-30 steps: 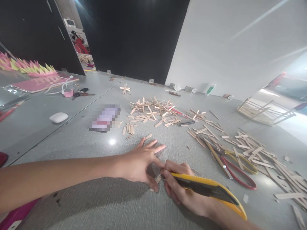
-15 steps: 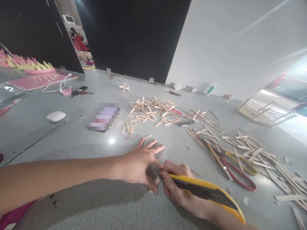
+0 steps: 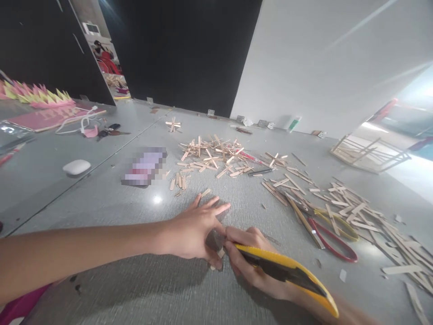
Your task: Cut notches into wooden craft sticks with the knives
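My right hand (image 3: 248, 259) is wrapped around a yellow and black utility knife (image 3: 284, 271), its handle slanting down to the right. The blade end is hidden behind my fingers. Beside it, my left hand (image 3: 199, 232) rests on the grey table with three fingers spread. Its thumb and index finger pin a small wooden craft stick (image 3: 222, 253), mostly covered, against the tabletop. My two hands meet close to the knife's front end. Another short stick piece (image 3: 205, 192) lies just past my left fingertips.
Ahead lies a pile of cut craft sticks (image 3: 211, 155). To the right are red-and-yellow-handled scissors (image 3: 334, 230) and many loose sticks (image 3: 358, 212). A blurred-out phone (image 3: 145, 167), a white case (image 3: 76, 167) and keys (image 3: 110, 131) lie left. A stick frame (image 3: 370, 155) stands far right.
The whole view has shifted slightly, so everything sits a little further left. Both hands keep nearly the same pose, and the knife stays in my right hand.
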Available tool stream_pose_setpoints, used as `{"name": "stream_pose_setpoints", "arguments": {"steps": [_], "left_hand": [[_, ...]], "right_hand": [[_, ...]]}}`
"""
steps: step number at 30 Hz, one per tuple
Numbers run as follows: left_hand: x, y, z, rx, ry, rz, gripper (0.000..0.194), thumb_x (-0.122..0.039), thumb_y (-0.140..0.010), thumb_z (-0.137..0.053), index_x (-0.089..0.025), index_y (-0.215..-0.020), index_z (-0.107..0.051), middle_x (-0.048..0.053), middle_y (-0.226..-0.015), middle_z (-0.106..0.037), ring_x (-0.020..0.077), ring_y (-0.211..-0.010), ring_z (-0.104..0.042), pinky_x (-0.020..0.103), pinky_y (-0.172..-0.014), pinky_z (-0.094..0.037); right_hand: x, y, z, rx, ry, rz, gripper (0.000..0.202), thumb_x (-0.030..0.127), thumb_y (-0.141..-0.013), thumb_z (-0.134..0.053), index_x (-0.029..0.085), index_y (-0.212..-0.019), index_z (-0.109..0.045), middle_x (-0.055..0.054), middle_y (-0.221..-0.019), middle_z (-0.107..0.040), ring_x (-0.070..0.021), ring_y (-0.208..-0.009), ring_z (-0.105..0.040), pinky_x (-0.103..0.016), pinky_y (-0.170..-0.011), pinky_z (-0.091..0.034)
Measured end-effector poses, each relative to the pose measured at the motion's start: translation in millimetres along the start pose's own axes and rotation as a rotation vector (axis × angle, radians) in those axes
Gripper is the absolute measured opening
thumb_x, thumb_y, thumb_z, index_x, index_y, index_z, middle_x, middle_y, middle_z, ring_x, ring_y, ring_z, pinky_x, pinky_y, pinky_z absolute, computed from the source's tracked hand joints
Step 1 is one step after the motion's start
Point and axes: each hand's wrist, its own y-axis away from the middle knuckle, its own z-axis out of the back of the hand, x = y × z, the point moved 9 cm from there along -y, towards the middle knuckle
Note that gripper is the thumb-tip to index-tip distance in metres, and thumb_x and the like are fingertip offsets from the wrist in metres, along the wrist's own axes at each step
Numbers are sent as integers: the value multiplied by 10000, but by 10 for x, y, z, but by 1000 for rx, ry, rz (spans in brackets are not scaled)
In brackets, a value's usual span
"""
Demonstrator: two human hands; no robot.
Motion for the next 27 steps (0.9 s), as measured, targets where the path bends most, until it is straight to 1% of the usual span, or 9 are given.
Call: {"name": "stream_pose_setpoints", "arguments": {"steps": [3, 8, 13, 16, 19, 21, 23, 25, 27], "left_hand": [[-10, 2, -2, -3, -13, 0, 360, -567, -757, -833, -368, -1055, -793, 25, -1731, -110, 379, -1582, 50, 730, -1169, 90], [12, 0, -18, -5, -17, -6, 396, -568, -755, -833, -390, -1104, -779, 28, -1733, -108, 379, -1582, 56, 732, -1165, 85], [16, -11, -41, 2, -20, -23, 441, -585, -746, -839, -386, -1133, -769, 37, -1734, -109, 389, -1579, 60, 740, -1159, 89], [-9, -12, -19, 2, -18, -34, 452, -575, -751, -845, -399, -1159, -758, 30, -1734, -102, 404, -1575, 65, 769, -1140, 94], [-43, 28, 33, 24, -29, -33, 464, -539, -738, -872, -418, -1170, -752, 38, -1729, -137, 417, -1575, 25, 794, -1113, 129], [-56, 88, 68, 42, -40, -28, 532, -484, -747, -886, -456, -1247, -708, 41, -1720, -181, 408, -1578, -17, 788, -1112, 156], [-46, 165, 93, 43, -49, -21, 563, -426, -774, -881, -474, -1295, -673, 32, -1710, -229, 390, -1582, -62, 768, -1142, 139], [-25, 238, 106, 13, -45, -26, 580, -382, -799, -869, -461, -1331, -652, 25, -1696, -280, 365, -1584, -110, 722, -1199, 65], [3, 292, 126, -55, -28, -41, 660, -365, -807, -865, -423, -1407, -596, 32, -1673, -339, 342, -1578, -170, 648, -1249, -28]], "right_hand": [[15, -9, -1, 25, -21, 1, 307, 324, -1069, -346, 254, -791, -454, 78, -523, -571, -113, -443, -508, -305, -624, -443], [0, -1, -4, 37, -26, 3, 338, 326, -1078, -325, 247, -780, -463, 84, -517, -592, -115, -454, -551, -387, -811, -468], [-40, 10, -32, 60, -59, -21, 323, 337, -1081, -320, 253, -802, -461, 94, -516, -612, -136, -484, -590, -433, -870, -455], [-64, 28, -24, 28, -71, -68, 340, 381, -1086, -301, 258, -799, -437, 86, -512, -619, -154, -498, -595, -473, -895, -448], [-58, 79, 1, 0, -156, -114, 395, 482, -1089, -294, 250, -818, -464, 89, -522, -625, -127, -449, -583, -469, -930, -449], [-49, 123, 66, -27, -208, -141, 399, 517, -1084, -307, 245, -871, -506, 74, -570, -645, -113, -456, -579, -392, -829, -488], [7, 150, 194, -63, -135, -104, 321, 470, -1077, -357, 239, -971, -553, 53, -617, -645, -112, -478, -549, -300, -629, -465], [122, 153, 325, -65, 73, 6, 251, 372, -1075, -389, 221, -1087, -589, 23, -677, -635, -128, -517, -525, -280, -520, -391], [205, 151, 390, -8, 307, 116, 250, 270, -1082, -379, 198, -1147, -610, -17, -766, -644, -153, -581, -557, -306, -532, -376]]}}
